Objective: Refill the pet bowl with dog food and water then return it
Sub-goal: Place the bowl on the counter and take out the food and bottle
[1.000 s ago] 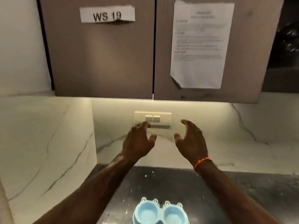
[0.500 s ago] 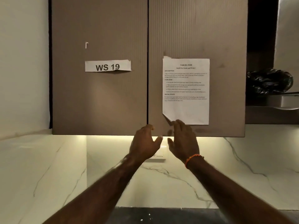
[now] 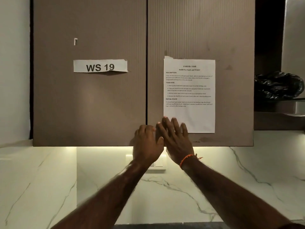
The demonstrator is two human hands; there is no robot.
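Both hands were raised to the cabinet doors [image 3: 89,100]: left hand [image 3: 146,142] curled at the lower edge by the seam, right hand [image 3: 175,138] laid flat, fingers straight. No pet bowl was seen. Stiff, handleless doors are probably best pulled from that bottom edge.

Your left hand [image 3: 146,142] and right hand [image 3: 175,139] meet at the seam between two cabinet doors [image 3: 92,104]. A label [image 3: 100,66] sits on the left door, a task sheet [image 3: 189,95] on the right.
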